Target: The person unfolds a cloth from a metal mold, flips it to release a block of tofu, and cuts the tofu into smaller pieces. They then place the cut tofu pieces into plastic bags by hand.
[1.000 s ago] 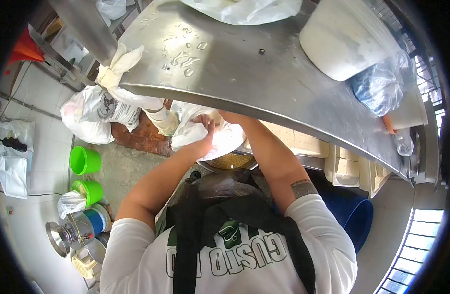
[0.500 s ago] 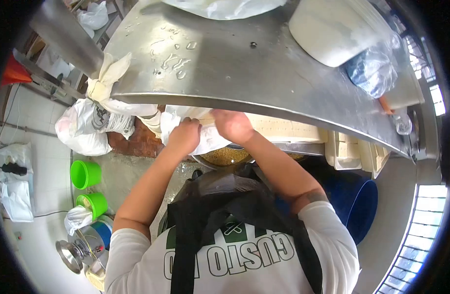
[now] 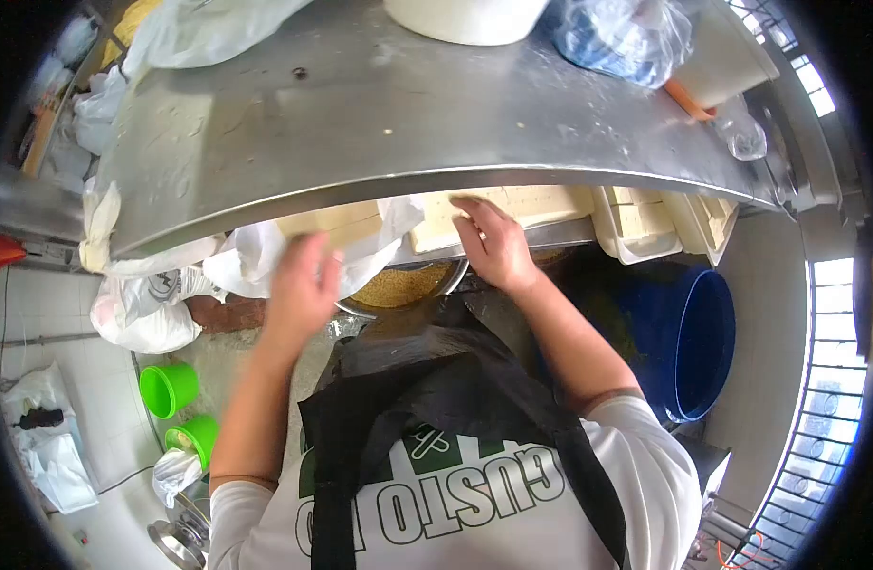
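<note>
Green block letters on the person's white shirt read "GUSTO", with more letters hidden under the black apron [image 3: 436,380]. A white sack [image 3: 142,304] on the floor, well out from the left fingers, carries a dark printed mark too small to read.

The curved edge of the steel table [image 3: 408,123] overhangs the work and hides whatever lies beyond both hands. On the table stand a white bucket [image 3: 465,14] and a bluish plastic bag [image 3: 617,28]. A metal bowl of yellowish grain [image 3: 398,285] sits between the two wrists. White trays [image 3: 645,223] lie just past the right fingers, and a blue barrel [image 3: 693,342] stands beside the right forearm. Two green buckets [image 3: 166,389] stand on the floor, well apart from the left arm.

The left hand [image 3: 303,285] is blurred. Its fingers are spread and released, with the tips against a crumpled white plastic bag [image 3: 256,261] that wraps a pale block [image 3: 337,223] just beyond them. The right hand [image 3: 493,247] lies flat, its fingers stretched out and unclenched, pressed on a pale perforated slab [image 3: 531,201] that runs under the table edge.
</note>
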`<state>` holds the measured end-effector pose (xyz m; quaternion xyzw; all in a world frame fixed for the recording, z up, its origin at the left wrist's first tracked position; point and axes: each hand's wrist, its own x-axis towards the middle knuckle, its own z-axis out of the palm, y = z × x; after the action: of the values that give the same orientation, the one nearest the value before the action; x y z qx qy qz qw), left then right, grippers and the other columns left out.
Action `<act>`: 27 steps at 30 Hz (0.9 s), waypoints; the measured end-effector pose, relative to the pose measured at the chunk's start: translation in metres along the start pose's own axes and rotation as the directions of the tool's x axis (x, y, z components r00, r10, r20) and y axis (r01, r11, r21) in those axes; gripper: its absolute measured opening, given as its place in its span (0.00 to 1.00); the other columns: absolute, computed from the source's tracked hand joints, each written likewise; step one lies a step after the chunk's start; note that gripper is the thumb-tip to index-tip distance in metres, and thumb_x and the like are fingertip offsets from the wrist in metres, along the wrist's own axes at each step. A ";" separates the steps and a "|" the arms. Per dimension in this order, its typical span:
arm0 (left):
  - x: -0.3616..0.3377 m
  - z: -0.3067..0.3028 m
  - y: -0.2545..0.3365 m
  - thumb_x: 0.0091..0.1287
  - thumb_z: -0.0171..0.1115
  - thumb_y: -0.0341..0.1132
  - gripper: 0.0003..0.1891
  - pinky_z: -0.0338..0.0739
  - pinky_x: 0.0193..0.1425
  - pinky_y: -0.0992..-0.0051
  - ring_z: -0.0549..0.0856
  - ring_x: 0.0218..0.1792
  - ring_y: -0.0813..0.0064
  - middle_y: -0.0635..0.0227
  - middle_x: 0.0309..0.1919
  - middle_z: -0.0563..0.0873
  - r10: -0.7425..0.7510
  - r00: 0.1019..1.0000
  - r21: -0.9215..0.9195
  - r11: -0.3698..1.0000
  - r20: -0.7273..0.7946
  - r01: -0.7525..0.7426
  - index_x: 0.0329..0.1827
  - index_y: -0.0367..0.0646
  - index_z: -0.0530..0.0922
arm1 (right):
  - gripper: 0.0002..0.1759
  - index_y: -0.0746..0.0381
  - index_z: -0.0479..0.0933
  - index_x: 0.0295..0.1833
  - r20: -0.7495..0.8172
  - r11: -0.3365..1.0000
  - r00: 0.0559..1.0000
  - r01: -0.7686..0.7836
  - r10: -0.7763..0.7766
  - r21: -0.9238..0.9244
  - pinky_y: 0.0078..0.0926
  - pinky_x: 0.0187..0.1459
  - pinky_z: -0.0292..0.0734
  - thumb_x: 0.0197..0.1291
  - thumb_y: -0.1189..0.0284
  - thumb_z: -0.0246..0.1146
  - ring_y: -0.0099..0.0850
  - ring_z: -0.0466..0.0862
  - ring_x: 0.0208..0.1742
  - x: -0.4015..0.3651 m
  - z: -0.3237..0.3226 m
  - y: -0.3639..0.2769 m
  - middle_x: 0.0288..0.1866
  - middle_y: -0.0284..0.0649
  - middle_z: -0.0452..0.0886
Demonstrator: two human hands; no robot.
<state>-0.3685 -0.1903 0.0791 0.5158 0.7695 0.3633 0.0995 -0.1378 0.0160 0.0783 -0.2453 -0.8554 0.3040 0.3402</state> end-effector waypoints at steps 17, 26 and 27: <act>0.084 0.215 0.047 0.70 0.70 0.60 0.42 0.74 0.62 0.54 0.75 0.67 0.58 0.54 0.71 0.75 -0.831 0.332 -0.479 0.092 0.447 0.873 0.77 0.41 0.69 | 0.21 0.66 0.81 0.60 0.449 0.655 0.628 -0.747 0.636 0.117 0.37 0.50 0.85 0.71 0.61 0.67 0.38 0.91 0.47 -0.163 0.014 0.140 0.45 0.50 0.89; -0.004 0.173 0.072 0.65 0.76 0.34 0.29 0.82 0.55 0.62 0.85 0.54 0.68 0.63 0.57 0.86 -0.335 0.795 -0.605 0.519 0.505 0.603 0.67 0.40 0.74 | 0.30 0.62 0.70 0.73 0.609 -0.452 0.450 -0.414 0.653 0.790 0.49 0.67 0.78 0.80 0.50 0.57 0.42 0.83 0.64 -0.102 0.024 0.133 0.66 0.44 0.81; -0.018 0.165 0.066 0.64 0.75 0.32 0.29 0.82 0.58 0.64 0.85 0.56 0.70 0.63 0.57 0.86 -0.214 0.867 -0.615 0.630 0.450 0.475 0.67 0.37 0.73 | 0.27 0.61 0.69 0.74 0.629 -0.461 0.482 -0.429 0.611 0.777 0.50 0.67 0.78 0.81 0.55 0.56 0.40 0.81 0.68 -0.097 0.020 0.112 0.68 0.44 0.80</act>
<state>-0.2260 -0.1171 0.0009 0.3314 0.6259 0.5107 0.4875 -0.0657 0.0262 -0.0528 -0.3435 -0.0844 0.9021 0.2472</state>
